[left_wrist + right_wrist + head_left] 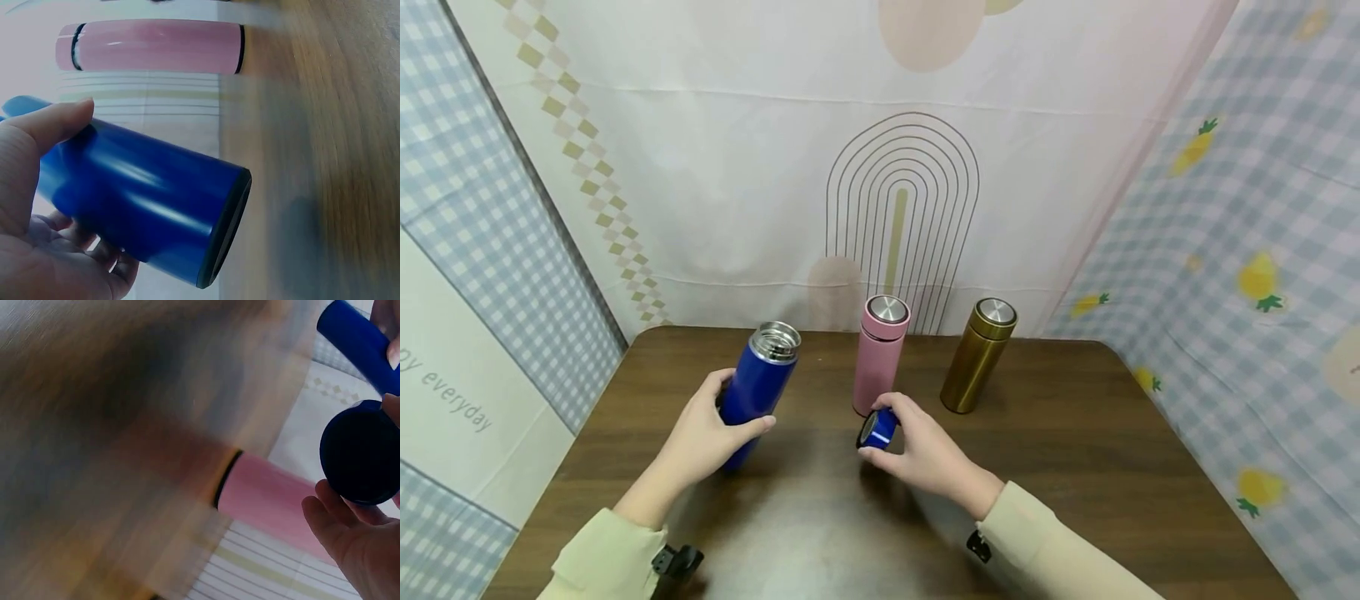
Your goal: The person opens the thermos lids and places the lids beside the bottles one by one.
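Holding uncapped blue flask (757,387) and blue lid (883,427) apart.
Left hand (711,429) curls round blue flask, left of pink flask (878,362); right hand (927,448) pinches blue lid with fingertips near pink flask.

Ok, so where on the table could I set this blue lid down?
Bare: the table right of the gold bottle; and its front, between the left sleeve and right sleeve. Crowded: the middle, where the right hand holds the blue lid near the pink bottle, and the left side, where the left hand grips the blue bottle.
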Available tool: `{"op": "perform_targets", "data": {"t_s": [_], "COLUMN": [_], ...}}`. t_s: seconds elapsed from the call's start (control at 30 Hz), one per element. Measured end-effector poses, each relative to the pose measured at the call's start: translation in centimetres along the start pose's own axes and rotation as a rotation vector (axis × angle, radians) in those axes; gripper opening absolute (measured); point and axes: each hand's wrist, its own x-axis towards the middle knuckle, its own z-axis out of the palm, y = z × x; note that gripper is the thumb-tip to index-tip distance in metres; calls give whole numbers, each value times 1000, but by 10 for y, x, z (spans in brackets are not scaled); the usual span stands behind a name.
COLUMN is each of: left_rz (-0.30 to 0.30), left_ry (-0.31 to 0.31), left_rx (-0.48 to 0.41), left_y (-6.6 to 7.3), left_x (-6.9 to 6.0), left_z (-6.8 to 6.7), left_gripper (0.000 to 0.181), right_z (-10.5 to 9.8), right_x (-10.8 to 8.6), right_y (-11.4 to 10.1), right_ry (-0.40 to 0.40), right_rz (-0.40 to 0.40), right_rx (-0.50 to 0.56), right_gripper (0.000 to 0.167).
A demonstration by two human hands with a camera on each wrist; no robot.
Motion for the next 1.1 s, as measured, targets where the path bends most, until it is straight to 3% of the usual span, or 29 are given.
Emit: {"op": "perform_targets", "data": {"t_s": [0.4,0.8,1.1], "left_rz": [-5,-49,-60], "left_ry": [33,51,11], "left_rx": [-53,-93,-109], "left_y": [-7,-18,-22], "left_x": [24,38,45], "left_z": [20,29,28], "left_gripper": [91,96,95], "right_z": [33,56,71], "right_x": [18,27,36], "right_y": [-6,-8,-12], "right_ry": [-89,-165,-238], "right_rz": [71,86,54], "right_rx": [98,39,-48], "right_gripper": [58,67,69]}}
